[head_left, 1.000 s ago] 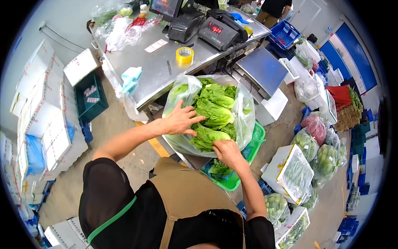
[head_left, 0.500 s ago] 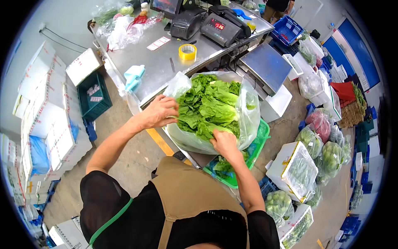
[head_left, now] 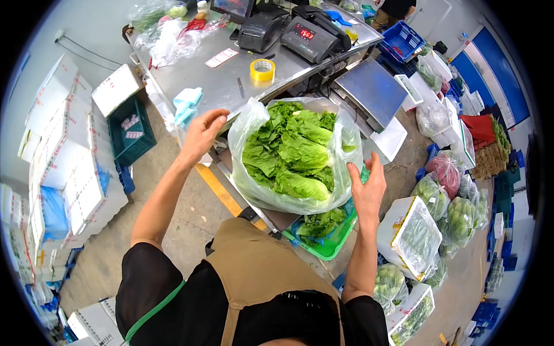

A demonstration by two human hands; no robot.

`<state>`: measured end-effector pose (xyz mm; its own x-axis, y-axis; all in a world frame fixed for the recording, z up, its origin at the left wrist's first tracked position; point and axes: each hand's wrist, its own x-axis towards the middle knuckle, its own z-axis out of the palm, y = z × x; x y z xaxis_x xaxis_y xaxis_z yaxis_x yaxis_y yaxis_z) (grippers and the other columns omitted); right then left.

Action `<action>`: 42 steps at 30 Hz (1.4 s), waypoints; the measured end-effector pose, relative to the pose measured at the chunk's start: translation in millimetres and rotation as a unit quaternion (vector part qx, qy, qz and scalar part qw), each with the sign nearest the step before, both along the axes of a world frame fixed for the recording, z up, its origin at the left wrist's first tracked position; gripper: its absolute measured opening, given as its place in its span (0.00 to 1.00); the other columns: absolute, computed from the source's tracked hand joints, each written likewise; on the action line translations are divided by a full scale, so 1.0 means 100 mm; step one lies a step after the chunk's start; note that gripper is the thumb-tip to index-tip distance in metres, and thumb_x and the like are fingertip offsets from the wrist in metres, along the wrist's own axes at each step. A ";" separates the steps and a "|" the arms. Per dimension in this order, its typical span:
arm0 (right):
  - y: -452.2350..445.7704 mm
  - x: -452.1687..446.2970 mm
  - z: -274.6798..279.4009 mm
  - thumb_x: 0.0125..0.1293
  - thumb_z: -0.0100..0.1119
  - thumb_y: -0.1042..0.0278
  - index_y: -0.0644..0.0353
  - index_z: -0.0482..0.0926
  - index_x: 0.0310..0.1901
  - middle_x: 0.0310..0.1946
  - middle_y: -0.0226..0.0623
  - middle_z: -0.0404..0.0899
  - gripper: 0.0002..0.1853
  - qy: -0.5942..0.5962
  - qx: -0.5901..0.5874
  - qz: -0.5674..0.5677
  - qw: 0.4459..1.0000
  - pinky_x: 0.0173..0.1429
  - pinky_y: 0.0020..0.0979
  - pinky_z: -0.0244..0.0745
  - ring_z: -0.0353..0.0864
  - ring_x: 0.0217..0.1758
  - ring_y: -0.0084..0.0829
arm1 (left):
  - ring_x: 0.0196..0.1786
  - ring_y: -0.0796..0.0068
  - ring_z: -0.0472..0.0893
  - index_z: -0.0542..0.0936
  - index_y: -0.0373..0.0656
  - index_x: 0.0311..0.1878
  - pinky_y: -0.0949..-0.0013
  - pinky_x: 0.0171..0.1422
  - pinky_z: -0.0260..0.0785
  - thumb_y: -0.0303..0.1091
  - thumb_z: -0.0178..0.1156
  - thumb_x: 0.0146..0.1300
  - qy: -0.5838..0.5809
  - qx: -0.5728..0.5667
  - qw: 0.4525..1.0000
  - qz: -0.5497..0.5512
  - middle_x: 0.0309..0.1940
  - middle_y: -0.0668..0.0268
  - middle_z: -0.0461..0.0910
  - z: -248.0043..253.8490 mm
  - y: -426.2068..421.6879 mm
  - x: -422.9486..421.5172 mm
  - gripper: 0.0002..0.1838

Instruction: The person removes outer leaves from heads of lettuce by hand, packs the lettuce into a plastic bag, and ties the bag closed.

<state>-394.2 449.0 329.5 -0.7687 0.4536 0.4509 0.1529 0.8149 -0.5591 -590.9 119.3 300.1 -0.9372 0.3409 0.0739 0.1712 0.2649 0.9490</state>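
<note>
A clear plastic bag point(head_left: 245, 176) stands wide open in front of me, full of green leafy lettuce point(head_left: 303, 147). My left hand point(head_left: 205, 131) is raised beside the bag's left rim, its fingers loosely apart and nothing in them. On the other side, my right hand point(head_left: 368, 187) is just off the bag's right edge, thumb and fingers spread and holding nothing. Below the bag, a green tray point(head_left: 330, 249) is partly covered and has loose lettuce leaves point(head_left: 323, 222) in it.
A metal table point(head_left: 222, 86) ahead carries yellow tape point(head_left: 262, 70) and a scale display point(head_left: 309, 37) with red digits. To its right is a weighing platform point(head_left: 371, 92). White foam boxes point(head_left: 75, 138) are stacked left; bagged vegetables point(head_left: 461, 213) line the right. A person point(head_left: 395, 10) stands far back.
Both hands have come off the lettuce and moved outward, left hand up and left, right hand to the right. The red digits went from 1536 to 1563.
</note>
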 end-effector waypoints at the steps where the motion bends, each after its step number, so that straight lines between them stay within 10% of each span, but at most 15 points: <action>1: -0.02 -0.05 0.01 0.57 0.68 0.58 0.70 0.70 0.57 0.42 0.50 0.77 0.32 0.006 -0.007 -0.003 1.000 0.50 0.40 0.72 0.78 0.46 0.46 | 0.48 0.75 0.78 0.77 0.35 0.53 0.72 0.53 0.70 0.39 0.54 0.70 -0.026 0.013 1.000 -0.001 0.46 0.64 0.79 0.00 0.00 -0.04 0.17; 7: -0.03 -0.41 -0.13 0.50 0.72 0.47 0.72 0.65 0.61 0.48 0.55 0.76 0.45 -0.090 -0.001 -0.030 0.995 0.55 0.43 0.70 0.77 0.51 0.49 | 0.48 0.75 0.76 0.75 0.35 0.55 0.71 0.55 0.69 0.37 0.48 0.72 -0.098 0.041 0.994 -0.038 0.46 0.63 0.78 -0.16 0.09 -0.44 0.17; 13: -0.01 -0.77 -0.26 0.51 0.71 0.52 0.73 0.73 0.53 0.41 0.52 0.79 0.35 -0.213 0.087 -0.070 0.971 0.51 0.40 0.71 0.79 0.47 0.43 | 0.44 0.74 0.77 0.77 0.34 0.52 0.71 0.54 0.70 0.36 0.47 0.72 -0.244 0.077 0.962 -0.094 0.41 0.63 0.79 -0.33 0.29 -0.83 0.16; 17: 0.26 -0.93 -0.41 0.56 0.63 0.64 0.72 0.78 0.37 0.29 0.43 0.80 0.16 -0.108 -0.206 -0.048 0.971 0.39 0.32 0.71 0.78 0.31 0.36 | 0.40 0.75 0.80 0.77 0.36 0.52 0.68 0.43 0.75 0.31 0.52 0.67 -0.363 -0.090 0.904 -0.209 0.38 0.63 0.81 -0.41 0.40 -1.00 0.14; 20: 0.42 -0.99 -0.39 0.64 0.55 0.63 0.67 0.78 0.34 0.25 0.30 0.76 0.13 0.115 -0.453 -0.010 0.884 0.27 0.26 0.68 0.73 0.23 0.22 | 0.33 0.76 0.81 0.80 0.34 0.47 0.72 0.38 0.78 0.28 0.58 0.63 -0.440 0.016 0.850 -0.291 0.32 0.64 0.81 -0.64 0.40 -1.09 0.11; 27: 0.15 -0.47 0.15 0.65 0.57 0.49 0.61 0.76 0.29 0.14 0.25 0.67 0.20 -0.301 -0.500 0.037 0.811 0.20 0.23 0.57 0.65 0.15 0.21 | 0.27 0.78 0.79 0.83 0.36 0.44 0.73 0.30 0.73 0.27 0.62 0.60 -0.289 0.132 0.902 -0.292 0.25 0.65 0.81 -0.07 0.53 -1.03 0.09; 32: -0.19 -0.04 0.92 0.62 0.62 0.52 0.63 0.73 0.23 0.12 0.27 0.65 0.21 -0.149 -0.447 0.021 0.882 0.20 0.23 0.50 0.58 0.14 0.17 | 0.24 0.81 0.80 0.85 0.34 0.31 0.74 0.28 0.71 0.25 0.64 0.53 -0.141 0.229 0.890 -0.369 0.23 0.64 0.83 0.61 0.38 -0.54 0.05; 40: -0.46 0.22 0.98 0.64 0.60 0.59 0.65 0.75 0.25 0.14 0.29 0.68 0.17 0.021 -0.454 0.060 0.889 0.18 0.23 0.52 0.58 0.13 0.16 | 0.26 0.79 0.78 0.75 0.32 0.56 0.75 0.33 0.72 0.28 0.61 0.62 -0.050 0.210 0.839 -0.499 0.28 0.64 0.83 0.70 0.60 -0.37 0.19; 42: -0.49 0.13 0.73 0.64 0.59 0.61 0.63 0.75 0.24 0.14 0.26 0.67 0.15 0.044 -0.487 0.032 0.872 0.20 0.23 0.53 0.58 0.14 0.16 | 0.23 0.82 0.74 0.76 0.34 0.54 0.77 0.29 0.66 0.31 0.57 0.63 -0.273 0.227 0.812 -0.463 0.24 0.69 0.79 0.49 0.67 -0.29 0.17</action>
